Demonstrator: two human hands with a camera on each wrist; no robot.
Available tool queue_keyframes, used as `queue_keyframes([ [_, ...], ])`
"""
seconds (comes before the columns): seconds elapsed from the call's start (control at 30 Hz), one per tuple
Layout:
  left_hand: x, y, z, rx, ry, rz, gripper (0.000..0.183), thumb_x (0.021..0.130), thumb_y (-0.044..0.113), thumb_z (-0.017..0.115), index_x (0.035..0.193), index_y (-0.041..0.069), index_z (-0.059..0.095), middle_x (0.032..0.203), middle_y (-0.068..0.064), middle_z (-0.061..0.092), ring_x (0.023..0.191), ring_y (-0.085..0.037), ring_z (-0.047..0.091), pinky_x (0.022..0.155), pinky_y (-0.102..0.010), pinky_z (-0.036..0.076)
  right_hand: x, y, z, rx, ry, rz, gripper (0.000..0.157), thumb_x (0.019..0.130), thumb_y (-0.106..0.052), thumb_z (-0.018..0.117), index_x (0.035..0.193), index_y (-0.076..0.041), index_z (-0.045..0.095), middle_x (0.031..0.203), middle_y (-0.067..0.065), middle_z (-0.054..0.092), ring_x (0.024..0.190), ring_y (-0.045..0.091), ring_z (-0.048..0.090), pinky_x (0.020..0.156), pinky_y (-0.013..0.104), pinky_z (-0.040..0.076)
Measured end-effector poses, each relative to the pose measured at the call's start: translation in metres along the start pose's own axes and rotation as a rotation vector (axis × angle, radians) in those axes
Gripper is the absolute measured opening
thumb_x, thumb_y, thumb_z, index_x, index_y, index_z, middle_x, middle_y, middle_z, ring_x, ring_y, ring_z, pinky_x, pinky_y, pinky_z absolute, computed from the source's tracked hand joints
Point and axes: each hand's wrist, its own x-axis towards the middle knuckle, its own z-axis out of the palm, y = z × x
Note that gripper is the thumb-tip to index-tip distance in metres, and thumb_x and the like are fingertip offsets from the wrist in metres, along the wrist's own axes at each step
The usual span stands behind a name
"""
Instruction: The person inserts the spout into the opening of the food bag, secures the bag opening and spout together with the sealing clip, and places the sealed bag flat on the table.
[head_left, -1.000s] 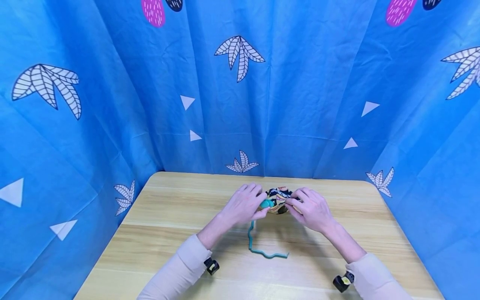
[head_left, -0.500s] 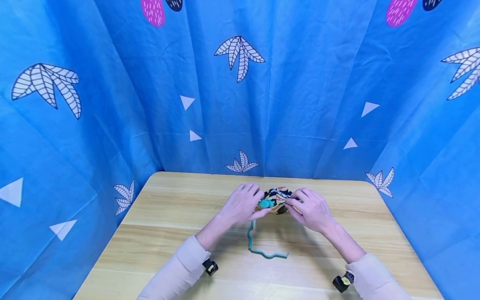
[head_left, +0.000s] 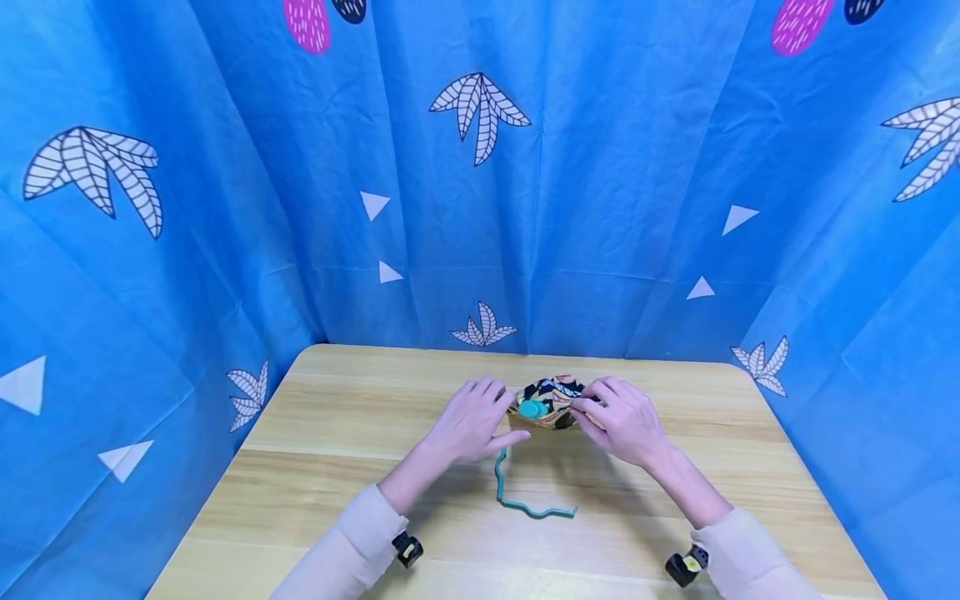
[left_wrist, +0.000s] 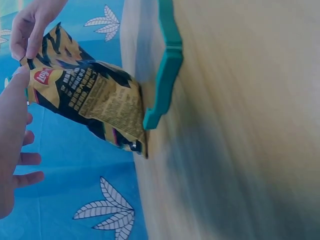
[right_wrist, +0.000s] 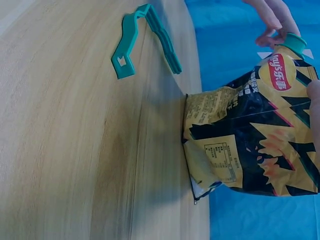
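A black and gold Lay's chip bag [head_left: 558, 393] stands upright on the wooden table, with its printed sides showing in both wrist views [right_wrist: 250, 135]. A round teal cap [head_left: 533, 408] sits at the left of the bag's top. My right hand [head_left: 621, 418] pinches the top right edge of the bag. Just left of the cap, my left hand [head_left: 471, 422] has its fingers loosely extended and its thumb pointing toward the bag. A teal hinged bag clip [head_left: 537, 511], unfolded into an angled shape, lies on the table in front of the bag.
The wooden table [head_left: 360, 483] ends at a blue curtain [head_left: 480, 225] with leaf prints, which also encloses both sides. Black camera straps sit on the left wrist [head_left: 407, 550] and right wrist [head_left: 685, 567].
My left hand has let go of the teal cap and drawn back to the left, leaving the cap exposed on the bag. The right hand keeps its pinch on the bag.
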Motion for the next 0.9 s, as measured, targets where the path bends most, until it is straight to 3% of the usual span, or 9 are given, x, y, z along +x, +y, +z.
queue_keyframes([
  [0.17,-0.009,0.000,0.005,0.000,-0.003,0.006,0.060,0.091,0.073,0.034,0.104,0.019,0.057,0.096,0.001,0.054,0.089,-0.016,0.052,0.075,-0.030,0.047,0.000,-0.001,0.000,-0.002,-0.006,0.006,0.016,0.089,-0.026,0.061,0.086,-0.017,0.074,0.082,0.000,0.066,0.077,0.020,0.061,0.063,0.036,0.053],
  [0.4,-0.022,0.004,0.011,-0.005,-0.093,-0.005,0.062,0.091,0.073,0.032,0.108,0.019,0.058,0.105,-0.001,0.058,0.096,-0.016,0.055,0.083,-0.032,0.051,0.001,-0.002,-0.001,-0.003,-0.005,0.006,0.017,0.090,-0.026,0.061,0.086,-0.017,0.074,0.082,0.000,0.066,0.077,0.020,0.061,0.062,0.036,0.053],
  [0.53,-0.029,0.007,0.016,0.000,-0.107,0.003,0.062,0.091,0.073,0.031,0.109,0.020,0.057,0.107,0.000,0.059,0.099,-0.016,0.056,0.083,-0.032,0.051,0.000,-0.001,-0.001,-0.003,-0.005,0.008,0.016,0.090,-0.026,0.061,0.087,-0.017,0.074,0.083,0.000,0.066,0.077,0.020,0.061,0.062,0.036,0.053],
  [0.73,-0.036,0.012,0.021,-0.023,-0.140,0.005,0.059,0.090,0.071,0.041,0.114,0.020,0.056,0.108,0.000,0.058,0.099,-0.017,0.056,0.082,-0.034,0.052,-0.001,-0.001,-0.001,0.000,0.000,0.009,0.016,0.090,-0.026,0.061,0.087,-0.017,0.074,0.083,0.001,0.066,0.077,0.020,0.061,0.063,0.036,0.053],
  [0.9,-0.041,0.015,0.025,-0.036,-0.185,-0.006,0.061,0.089,0.071,0.043,0.119,0.020,0.056,0.114,-0.002,0.060,0.106,-0.019,0.057,0.090,-0.038,0.052,-0.001,0.000,0.000,0.000,0.006,0.006,0.017,0.090,-0.026,0.061,0.086,-0.017,0.074,0.082,0.001,0.066,0.077,0.021,0.061,0.063,0.036,0.053],
])
